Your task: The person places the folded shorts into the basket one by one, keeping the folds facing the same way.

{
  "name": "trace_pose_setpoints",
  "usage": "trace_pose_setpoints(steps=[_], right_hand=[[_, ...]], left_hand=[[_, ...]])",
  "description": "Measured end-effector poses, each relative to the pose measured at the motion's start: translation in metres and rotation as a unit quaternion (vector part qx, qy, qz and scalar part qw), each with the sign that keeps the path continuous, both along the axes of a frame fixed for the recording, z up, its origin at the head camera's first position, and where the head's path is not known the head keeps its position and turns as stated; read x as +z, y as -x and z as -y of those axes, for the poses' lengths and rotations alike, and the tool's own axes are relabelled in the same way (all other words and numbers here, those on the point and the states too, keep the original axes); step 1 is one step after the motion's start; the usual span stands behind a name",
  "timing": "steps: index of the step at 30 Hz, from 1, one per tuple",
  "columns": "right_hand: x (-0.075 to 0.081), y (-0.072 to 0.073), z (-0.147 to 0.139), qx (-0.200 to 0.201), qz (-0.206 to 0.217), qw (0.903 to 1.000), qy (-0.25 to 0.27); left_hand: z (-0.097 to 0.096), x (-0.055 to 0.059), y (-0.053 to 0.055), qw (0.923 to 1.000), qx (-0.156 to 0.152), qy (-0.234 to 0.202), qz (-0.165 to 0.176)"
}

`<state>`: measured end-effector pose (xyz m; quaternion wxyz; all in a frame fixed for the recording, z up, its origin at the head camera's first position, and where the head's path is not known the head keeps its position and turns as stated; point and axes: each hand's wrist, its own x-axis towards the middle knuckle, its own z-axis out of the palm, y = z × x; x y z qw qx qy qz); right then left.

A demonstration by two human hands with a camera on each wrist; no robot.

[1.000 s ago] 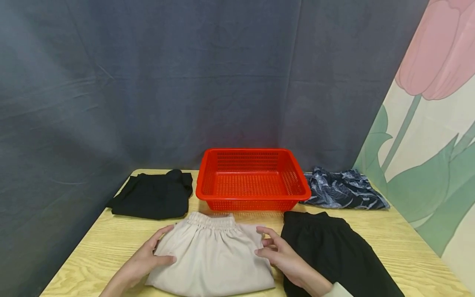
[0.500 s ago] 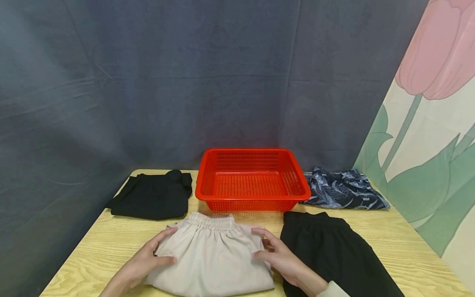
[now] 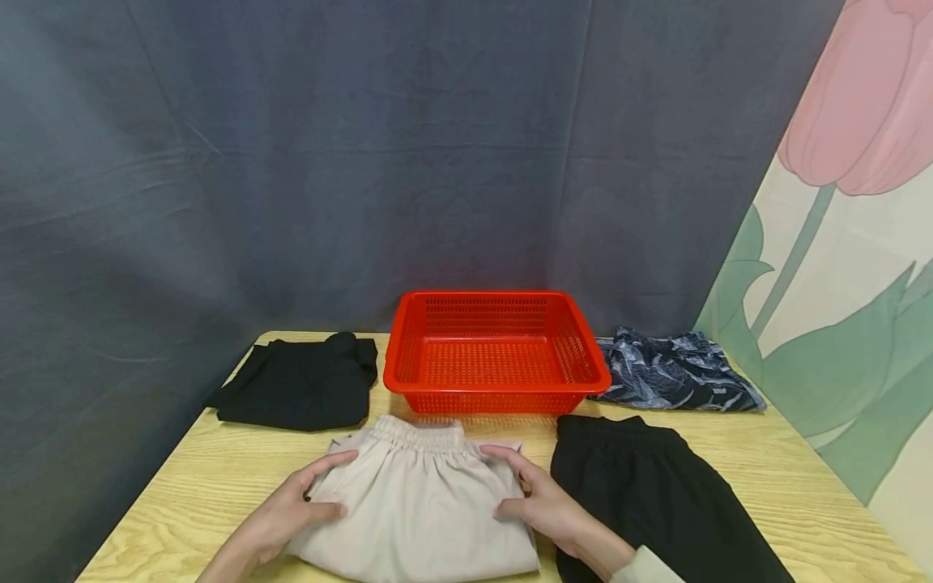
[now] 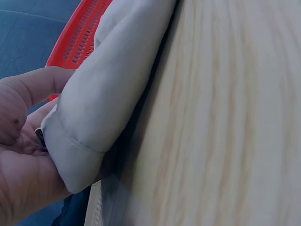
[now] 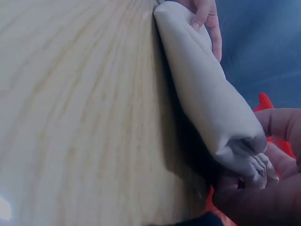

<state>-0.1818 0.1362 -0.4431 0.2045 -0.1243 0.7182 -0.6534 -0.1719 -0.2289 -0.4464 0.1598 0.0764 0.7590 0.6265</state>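
Left hand [image 3: 290, 504]: gripped the left edge of the beige elastic-waist garment [image 3: 419, 510]
Right hand [image 3: 548, 504]: gripped its right edge
Red basket [image 3: 496, 402]: stood beyond it on the worktop [image 3: 182, 498]

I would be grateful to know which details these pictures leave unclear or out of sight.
Head view: the underside of the beige garment, hidden against the table.
Head view: the lower end of the nearer black garment, cut off by the bottom edge.
Head view: fine print on the patterned garment, too small.
Left wrist view: the left hand's fingertips, behind the beige garment.
Right wrist view: most of the red basket, behind garment and right hand.
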Motion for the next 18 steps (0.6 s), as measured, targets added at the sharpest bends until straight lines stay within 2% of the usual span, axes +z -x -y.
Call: trace_pose_setpoints(steps=[6,12,18], right_hand=[[-0.0016,0.0024,-0.0001,0.035,-0.011,0.9986,-0.039],[-0.0024,0.0016,0.0014,0.030,-0.023,0.9979,-0.053],[-0.0026,0.0002,0.0031,0.023,-0.034,0.9982,-0.043]], left_hand=[[-0.0014,-0.0004,0.0005,0.9998,-0.003,-0.017,0.009],[-0.0022,-0.0004,0.0008,0.9995,0.000,-0.027,0.017],[-0.0035,0.0007,-0.0003,0.9996,0.004,-0.026,0.007]])
